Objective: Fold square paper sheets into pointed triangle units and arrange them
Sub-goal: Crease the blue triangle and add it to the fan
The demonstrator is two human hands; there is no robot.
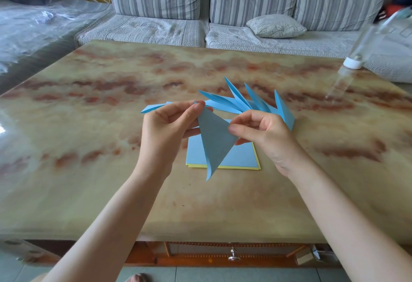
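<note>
A person is sitting at a glossy stone-patterned table (89, 130), its cream surface mottled with rusty red veins and reflecting light. Both hands are holding a folded light-blue paper triangle (216, 145) in the air over the middle of the table. The left hand (165, 125) is pinching the triangle's upper corner between thumb and forefinger, the other fingers curling loosely beneath. The right hand (265, 134) is pinching the right corner of the same piece, thumb on top. The paper is looking matte and crisp, with one long edge curling slightly as its narrow tip is pointing down toward the near side.

Directly below the triangle, a flat stack of square sheets (243, 156) is lying on the table, a blue sheet on top and thin yellow edges showing along the near and right sides. Just beyond the hands, a fan of finished blue pointed paper units (245, 103) is lying with sharp tips spreading toward the far side; one more blue tip (151, 108) is poking out to the left of the left hand.

At the far right of the table, a clear bottle with a white cap (353, 62) is appearing blurred. Behind the table, a grey striped fabric sofa (245, 2) is carrying a small pale cushion (275, 26). Under the near edge, a wooden drawer with a metal knob (234, 257) is showing.
</note>
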